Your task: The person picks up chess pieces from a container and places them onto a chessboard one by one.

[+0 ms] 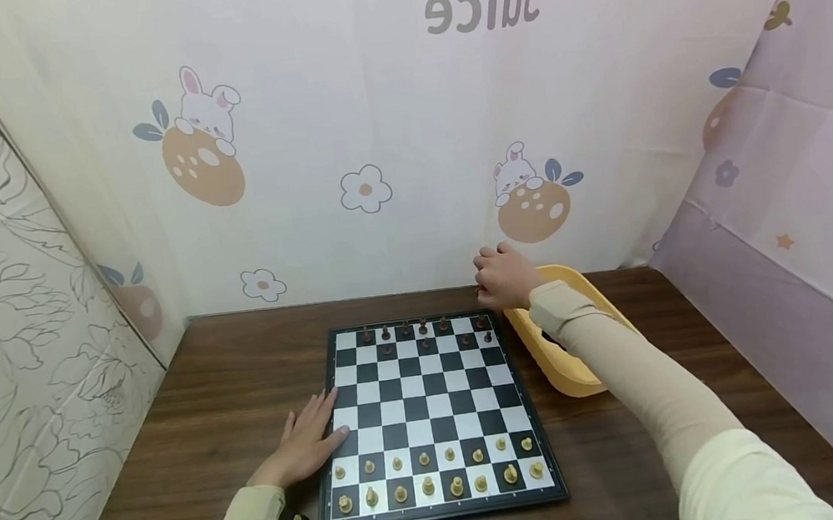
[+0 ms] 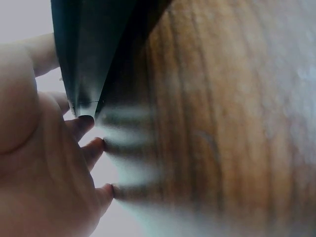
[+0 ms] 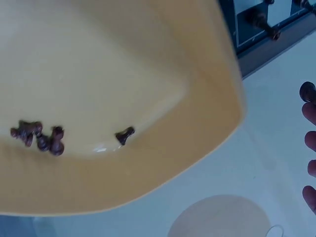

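In the head view's lower middle, the left hand, fingers spread, touches the chessboard's left edge. Right of center, beside the yellow basket, the right hand pinches a dark chess piece.

"Juice", mirrored | wall cloth || chessboard | edge marks too small

Board, checkered, flat
Pale pieces fill two rows along its near edge; dark pieces stand gapped along the far; another dark piece is held near its far right corner.
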The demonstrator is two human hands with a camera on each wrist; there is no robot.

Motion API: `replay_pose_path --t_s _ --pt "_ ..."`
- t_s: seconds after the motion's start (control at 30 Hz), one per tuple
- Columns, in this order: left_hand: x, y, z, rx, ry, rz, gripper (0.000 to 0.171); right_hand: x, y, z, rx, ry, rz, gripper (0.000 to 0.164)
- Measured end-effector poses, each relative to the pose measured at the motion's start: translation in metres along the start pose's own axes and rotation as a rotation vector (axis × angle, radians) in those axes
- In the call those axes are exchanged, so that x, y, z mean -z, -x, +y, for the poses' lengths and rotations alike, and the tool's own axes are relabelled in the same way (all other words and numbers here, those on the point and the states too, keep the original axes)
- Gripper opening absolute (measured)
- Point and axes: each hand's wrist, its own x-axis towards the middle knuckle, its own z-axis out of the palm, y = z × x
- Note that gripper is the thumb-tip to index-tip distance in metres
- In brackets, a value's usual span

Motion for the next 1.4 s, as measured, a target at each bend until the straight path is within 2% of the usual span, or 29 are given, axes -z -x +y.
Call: replay_pose_path --t_s 0.47,0.97,1.2,1.4 --pt "-0.001 0.0 0.0 0.001 -0.003 0.009 0.071 -0.006 -0.016 -0.028 0.053 -0.024 -0.087 0.026" --pt "-0.001 -0.002 0.0 -0.018 -0.004 0.018 0.07 -0.015 -0.021 -0.043 -0.009 -0.097 -0.233 0.03" --pt "-0.001 -0.001 0.001 -0.013 0.002 0.019 0.07 -0.03 -0.02 -0.045 -0.032 -0.115 -0.226 0.032" --pt "-0.001 0.0 0.001 -0.006 0.007 0.015 0.07 -0.034 -0.02 -0.047 -0.049 -0.108 -0.209 0.033"
